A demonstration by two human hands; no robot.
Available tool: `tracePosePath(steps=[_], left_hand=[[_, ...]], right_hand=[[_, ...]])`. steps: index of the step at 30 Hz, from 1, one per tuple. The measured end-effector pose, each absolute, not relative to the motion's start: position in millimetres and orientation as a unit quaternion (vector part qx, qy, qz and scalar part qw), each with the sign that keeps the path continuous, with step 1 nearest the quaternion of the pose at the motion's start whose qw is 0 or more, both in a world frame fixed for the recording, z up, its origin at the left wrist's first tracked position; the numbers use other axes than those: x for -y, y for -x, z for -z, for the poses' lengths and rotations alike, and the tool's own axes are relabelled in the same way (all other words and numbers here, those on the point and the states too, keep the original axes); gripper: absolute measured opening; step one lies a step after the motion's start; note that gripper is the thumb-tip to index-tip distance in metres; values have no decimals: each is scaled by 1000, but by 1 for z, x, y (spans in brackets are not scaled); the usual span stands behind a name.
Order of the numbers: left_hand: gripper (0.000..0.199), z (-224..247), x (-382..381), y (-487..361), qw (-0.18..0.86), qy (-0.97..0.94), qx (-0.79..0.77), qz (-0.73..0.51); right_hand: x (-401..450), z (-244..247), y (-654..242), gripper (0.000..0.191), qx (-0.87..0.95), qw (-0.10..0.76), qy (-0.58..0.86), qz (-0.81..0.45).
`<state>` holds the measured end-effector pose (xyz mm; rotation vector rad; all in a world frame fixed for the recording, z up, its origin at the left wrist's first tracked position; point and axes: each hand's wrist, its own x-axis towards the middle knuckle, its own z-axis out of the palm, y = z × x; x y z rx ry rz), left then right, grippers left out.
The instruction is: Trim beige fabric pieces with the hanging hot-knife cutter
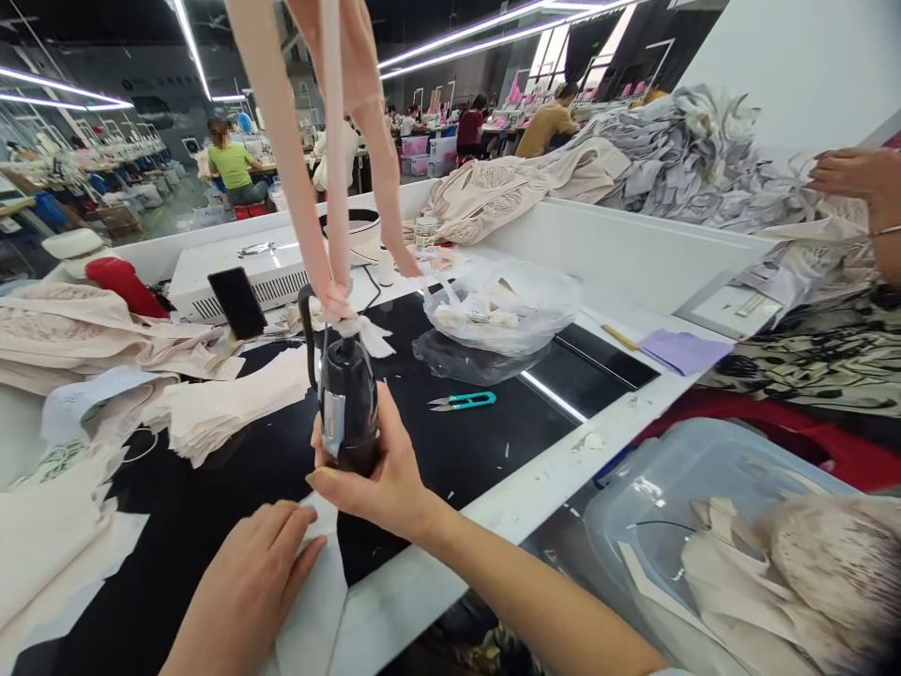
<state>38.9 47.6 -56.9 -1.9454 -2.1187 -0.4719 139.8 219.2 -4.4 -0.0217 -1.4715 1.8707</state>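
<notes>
My right hand is wrapped round a black corded hand tool with a metal plate on its side; its working end is hidden. Pale pink fabric strips hang from above and are tied at the tool's top with a white knot. My left hand lies with fingers stretched over a pale fabric piece at the table's front edge, just below the tool. Thread snips with teal handles lie on the black tabletop. A stack of pale cut fabric pieces lies to the left.
A clear plastic bag with scraps sits behind the snips. A phone leans by a white box. More fabric piles lie left and back right. A translucent bin stands right. A co-worker's hand is at far right.
</notes>
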Motion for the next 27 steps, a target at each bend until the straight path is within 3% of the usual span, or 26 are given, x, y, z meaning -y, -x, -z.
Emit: tracePosePath(steps=[3,6,12,20,27], left_hand=[[22,59,-39,-51,115,679,712,136],[30,61,-41,-45,116,691,701,132],[55,63,-48,-18,108,752,642,99],[37,40,-60,-16,70,733,665,121],[28,54,-100,-14,71,731,661,156]], right_hand=[[-223,-9,-142,68,592,370,5,-715],[-227,-21,-144,56,652,394,31,-647],[-227,-18,-141,48,657,434,69,-612],[-236,-5,-153,29,609,462,19,-644],[-231,2,-165,31,594,444,-10,-670]])
